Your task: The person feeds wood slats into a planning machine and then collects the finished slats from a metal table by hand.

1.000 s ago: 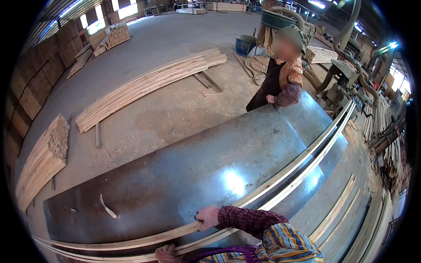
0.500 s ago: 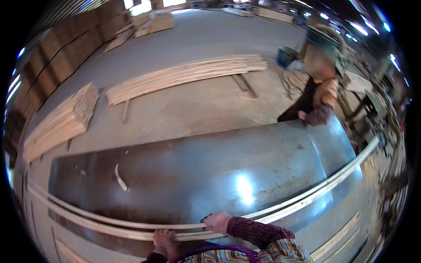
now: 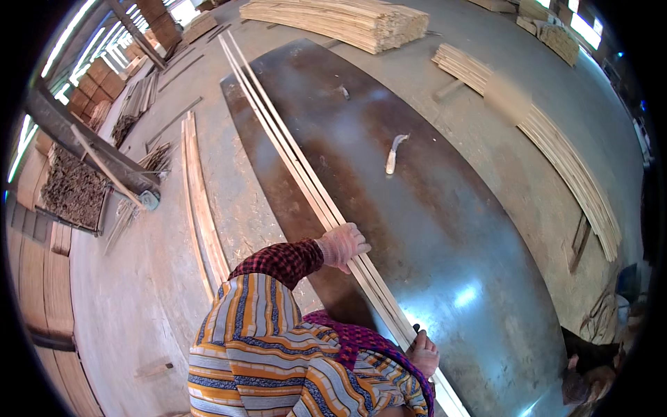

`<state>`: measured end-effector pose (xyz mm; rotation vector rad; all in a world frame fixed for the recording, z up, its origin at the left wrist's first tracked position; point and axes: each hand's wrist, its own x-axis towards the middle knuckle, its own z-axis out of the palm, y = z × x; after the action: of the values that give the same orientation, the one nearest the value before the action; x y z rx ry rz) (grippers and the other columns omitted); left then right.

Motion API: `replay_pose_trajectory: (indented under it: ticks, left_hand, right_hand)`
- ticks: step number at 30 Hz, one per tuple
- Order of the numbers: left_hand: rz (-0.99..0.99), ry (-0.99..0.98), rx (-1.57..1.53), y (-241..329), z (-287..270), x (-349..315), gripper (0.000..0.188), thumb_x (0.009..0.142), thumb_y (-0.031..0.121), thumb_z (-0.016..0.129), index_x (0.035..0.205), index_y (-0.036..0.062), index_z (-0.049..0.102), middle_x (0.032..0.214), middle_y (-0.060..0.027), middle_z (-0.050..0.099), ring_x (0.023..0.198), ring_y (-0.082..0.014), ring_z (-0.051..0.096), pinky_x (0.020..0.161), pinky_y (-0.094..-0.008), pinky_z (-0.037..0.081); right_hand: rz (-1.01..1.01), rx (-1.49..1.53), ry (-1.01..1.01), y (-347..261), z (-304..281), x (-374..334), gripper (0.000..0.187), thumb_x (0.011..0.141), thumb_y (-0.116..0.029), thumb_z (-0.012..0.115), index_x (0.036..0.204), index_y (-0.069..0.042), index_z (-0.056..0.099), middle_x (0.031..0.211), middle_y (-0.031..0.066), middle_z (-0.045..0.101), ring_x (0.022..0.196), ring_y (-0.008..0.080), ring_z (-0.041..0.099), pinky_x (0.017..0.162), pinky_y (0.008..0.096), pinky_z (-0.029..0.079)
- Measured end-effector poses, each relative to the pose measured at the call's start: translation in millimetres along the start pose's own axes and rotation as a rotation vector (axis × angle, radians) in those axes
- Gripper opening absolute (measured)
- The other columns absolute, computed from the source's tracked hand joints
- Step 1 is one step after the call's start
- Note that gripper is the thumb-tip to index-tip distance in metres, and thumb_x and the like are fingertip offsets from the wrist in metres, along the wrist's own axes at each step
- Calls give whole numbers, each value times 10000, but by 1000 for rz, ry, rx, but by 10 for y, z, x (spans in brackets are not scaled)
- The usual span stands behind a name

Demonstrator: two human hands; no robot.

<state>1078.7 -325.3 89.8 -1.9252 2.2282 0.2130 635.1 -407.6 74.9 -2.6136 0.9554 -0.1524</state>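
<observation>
Long, thin wooden strips [image 3: 299,167] lie side by side across a dark, shiny sheet-topped table [image 3: 445,229]. My left hand [image 3: 342,247], in a pale glove under a plaid sleeve, is closed over the strips near their middle. Closer to my body, my right hand [image 3: 424,354] has curled fingers against the same strips. A small dark thing [image 3: 415,326] sticks up by its fingers; its kind cannot be made out. Toward the far side of the table lies a knife-like tool [image 3: 392,156] with a pale handle, apart from both hands.
A co-worker's hand and sleeve [image 3: 587,379] are at the table's right end. Stacked boards [image 3: 340,21] stand beyond the far end, and a long board pile [image 3: 573,170] to the right. Loose strips [image 3: 201,201] lie left of the table. A post [image 3: 90,135] stands farther left.
My view has swung left along the table, so the strips now run away from me. My left hand is farther forward on them, with its arm extended; my right hand is nearer my body.
</observation>
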Motion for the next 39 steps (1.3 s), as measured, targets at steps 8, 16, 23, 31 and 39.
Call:
replay_pose_trajectory:
  ticks: [8, 16, 23, 31, 39]
  left_hand:
    - [341, 32, 81, 32, -352, 905, 808, 759, 645, 836, 1330, 92, 689, 1216, -115, 665, 1244, -276, 587, 1083, -494, 453]
    - [49, -90, 190, -462, 216, 914, 866, 548, 705, 911, 1145, 134, 652, 1143, -50, 614, 1157, -275, 565, 1049, -446, 407]
    - [95, 17, 162, -185, 159, 1205, 801, 468, 659, 938, 1005, 154, 625, 1011, -64, 611, 1032, -289, 595, 959, -455, 449]
    - [255, -150, -71, 794, -516, 1614, 1064, 643, 680, 872, 1444, 35, 599, 1249, -137, 696, 1230, -310, 639, 1044, -455, 493]
    - [459, -223, -108, 2532, -844, 2263, 1084, 747, 731, 803, 1551, 65, 511, 1436, -152, 620, 1362, -334, 583, 1146, -443, 448]
  right_hand:
    - [585, -58, -361, 498, -819, -263, 619, 770, -546, 883, 1209, -155, 691, 958, 102, 738, 955, 298, 728, 857, 472, 584]
    - [358, -59, -205, 899, -466, 48, 727, 781, -563, 852, 1312, -114, 641, 1166, 90, 718, 1133, 302, 677, 933, 440, 539]
    - [314, -83, -146, 1310, -560, -19, 760, 747, -577, 854, 1327, -127, 658, 1132, 71, 722, 1082, 283, 689, 909, 437, 549]
    - [291, -86, 225, 1084, -763, -249, 804, 698, -499, 872, 1327, -69, 617, 1202, 148, 663, 1202, 345, 633, 1063, 493, 488]
    - [1203, -172, 366, 512, 34, -2038, 814, 865, -527, 759, 1467, -30, 529, 1539, 212, 518, 1489, 412, 432, 1256, 550, 314]
